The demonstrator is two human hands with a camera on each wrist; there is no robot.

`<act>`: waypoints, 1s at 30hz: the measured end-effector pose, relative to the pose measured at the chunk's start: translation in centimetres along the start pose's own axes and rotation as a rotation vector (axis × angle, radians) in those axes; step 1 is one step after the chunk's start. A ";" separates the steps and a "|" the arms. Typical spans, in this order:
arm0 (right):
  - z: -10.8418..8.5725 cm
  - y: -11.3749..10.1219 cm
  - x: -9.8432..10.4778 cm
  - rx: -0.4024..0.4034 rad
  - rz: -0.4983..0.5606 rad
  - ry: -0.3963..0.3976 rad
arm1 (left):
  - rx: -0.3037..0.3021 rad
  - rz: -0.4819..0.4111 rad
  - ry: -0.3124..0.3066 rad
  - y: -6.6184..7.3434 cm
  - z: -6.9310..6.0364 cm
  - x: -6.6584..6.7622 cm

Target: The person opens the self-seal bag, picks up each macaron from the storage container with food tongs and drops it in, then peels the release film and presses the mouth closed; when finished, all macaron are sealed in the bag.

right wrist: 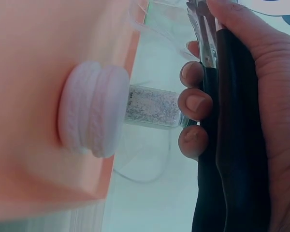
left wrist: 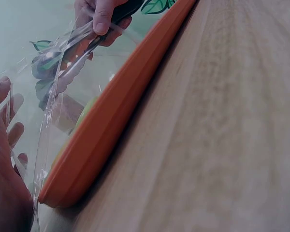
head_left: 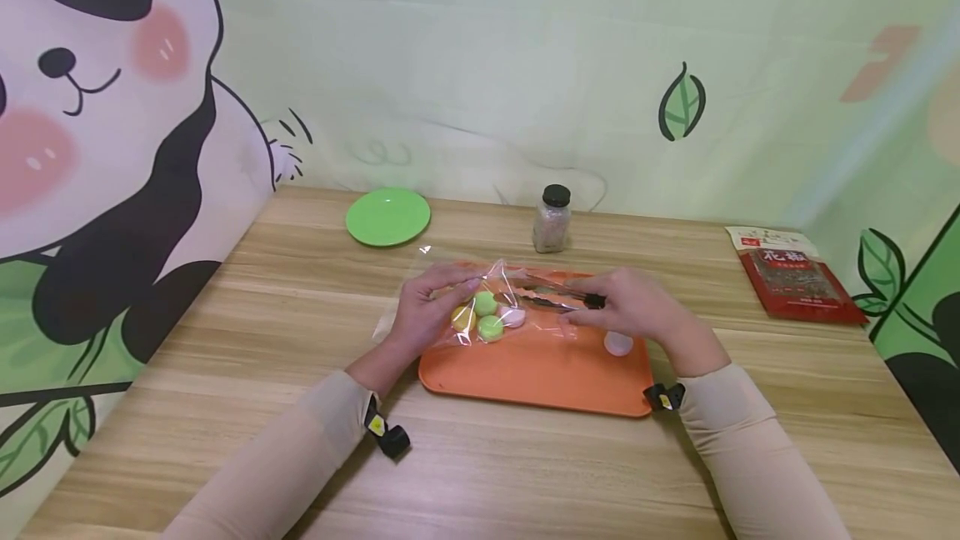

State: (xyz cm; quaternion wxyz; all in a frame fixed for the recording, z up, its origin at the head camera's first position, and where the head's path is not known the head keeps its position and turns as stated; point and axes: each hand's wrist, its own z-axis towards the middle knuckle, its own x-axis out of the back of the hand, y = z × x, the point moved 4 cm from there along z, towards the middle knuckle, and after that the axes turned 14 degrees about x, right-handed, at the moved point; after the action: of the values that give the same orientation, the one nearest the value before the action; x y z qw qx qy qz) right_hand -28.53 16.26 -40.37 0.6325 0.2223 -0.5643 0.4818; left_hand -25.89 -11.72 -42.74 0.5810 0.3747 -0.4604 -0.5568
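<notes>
My left hand (head_left: 423, 311) holds a clear plastic bag (head_left: 497, 273) by its edge, over the left part of an orange tray (head_left: 536, 382). Through the film show a yellow macaron (head_left: 463, 319), two green macarons (head_left: 491, 328) and a pale pink one (head_left: 512, 317). In my right hand (head_left: 633, 302) is a pair of metal tongs (right wrist: 239, 130) with black handles. Their tips point left into the bag, and in the left wrist view they stand slightly apart, seen through the plastic. One pale macaron (right wrist: 94, 108) rests on the tray below my right hand.
Behind the tray stands a glass jar (head_left: 552, 223) with a black lid. A green plate (head_left: 388, 217) lies at the back left. To the right is a red-and-white packet (head_left: 798, 275). The wooden table (head_left: 510, 473) meets a printed wall covering at the back.
</notes>
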 end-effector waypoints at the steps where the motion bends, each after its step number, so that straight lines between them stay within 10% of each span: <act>1: 0.0 0.0 0.0 0.000 -0.004 -0.001 | 0.001 0.001 -0.001 0.0 0.0 0.0; 12: -0.1 -0.2 0.0 -0.021 0.027 -0.016 | -0.006 0.002 -0.005 -3.1 0.9 0.2; 30: -0.7 0.0 1.1 -0.022 0.017 -0.006 | -0.016 -0.012 0.005 -3.1 0.9 0.2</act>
State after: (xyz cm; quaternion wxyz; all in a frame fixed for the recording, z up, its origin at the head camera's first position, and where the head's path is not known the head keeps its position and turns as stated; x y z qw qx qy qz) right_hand -28.30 17.24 -39.58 0.6291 0.2120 -0.5731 0.4805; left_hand -27.74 -12.18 -45.37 0.5819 0.3740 -0.4523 -0.5630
